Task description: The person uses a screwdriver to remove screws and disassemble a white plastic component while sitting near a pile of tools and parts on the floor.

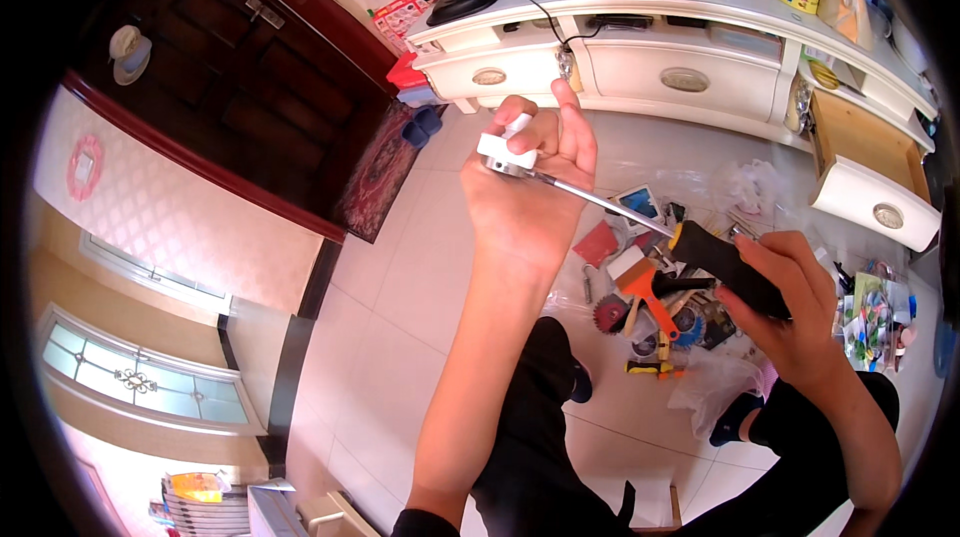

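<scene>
My left hand (528, 202) is raised palm up, its fingers curled round a small white plastic fitting (508, 150). A round silver metal part (503, 167) sits against the fitting's lower side. My right hand (800, 302) grips a screwdriver (722, 259) by its thick black and yellow handle. The steel shaft slants up and left across my left palm, and its tip meets or nearly meets the metal part. Whether the tip sits in a screw is too small to tell.
Tools lie on the tiled floor, among them an orange tool (655, 302) with a black handle and a red saw blade (610, 315). Plastic bags (715, 382) lie around them. A white cabinet (630, 77) stands ahead, its right drawer (870, 162) pulled out. Blue slippers (421, 127) are left.
</scene>
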`<act>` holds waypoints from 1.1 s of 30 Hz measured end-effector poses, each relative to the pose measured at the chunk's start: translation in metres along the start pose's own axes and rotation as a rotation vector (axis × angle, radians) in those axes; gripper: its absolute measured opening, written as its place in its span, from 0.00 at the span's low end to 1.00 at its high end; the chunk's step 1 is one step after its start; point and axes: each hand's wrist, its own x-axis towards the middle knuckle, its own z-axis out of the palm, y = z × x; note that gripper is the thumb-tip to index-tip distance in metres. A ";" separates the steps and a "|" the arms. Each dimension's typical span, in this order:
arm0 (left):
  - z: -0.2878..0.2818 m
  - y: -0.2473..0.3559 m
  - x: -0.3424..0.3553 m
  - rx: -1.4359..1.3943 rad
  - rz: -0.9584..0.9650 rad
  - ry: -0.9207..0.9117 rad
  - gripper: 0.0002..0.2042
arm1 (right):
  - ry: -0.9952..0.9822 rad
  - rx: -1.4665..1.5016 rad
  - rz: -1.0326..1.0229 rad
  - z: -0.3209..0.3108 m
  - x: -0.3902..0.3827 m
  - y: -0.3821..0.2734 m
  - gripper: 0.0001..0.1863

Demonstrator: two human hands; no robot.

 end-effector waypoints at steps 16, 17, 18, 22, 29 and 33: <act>-0.017 -0.005 0.012 0.113 -0.017 0.026 0.18 | -0.083 1.385 1.469 -0.004 0.006 -0.015 0.13; -0.016 -0.006 0.012 0.127 -0.026 0.035 0.21 | -0.053 1.395 1.464 -0.006 0.008 -0.015 0.12; -0.017 -0.006 0.012 0.125 -0.031 0.032 0.21 | -0.048 1.390 1.464 -0.008 0.010 -0.015 0.12; -0.018 -0.003 0.012 0.207 0.027 0.075 0.23 | 0.006 1.018 1.204 0.000 0.012 -0.018 0.09; -0.008 -0.018 0.008 0.471 0.116 0.193 0.25 | 0.109 0.235 0.208 0.001 0.012 -0.009 0.15; -0.011 -0.009 0.010 0.161 -0.012 0.205 0.25 | 0.151 0.343 0.328 0.001 0.005 -0.008 0.19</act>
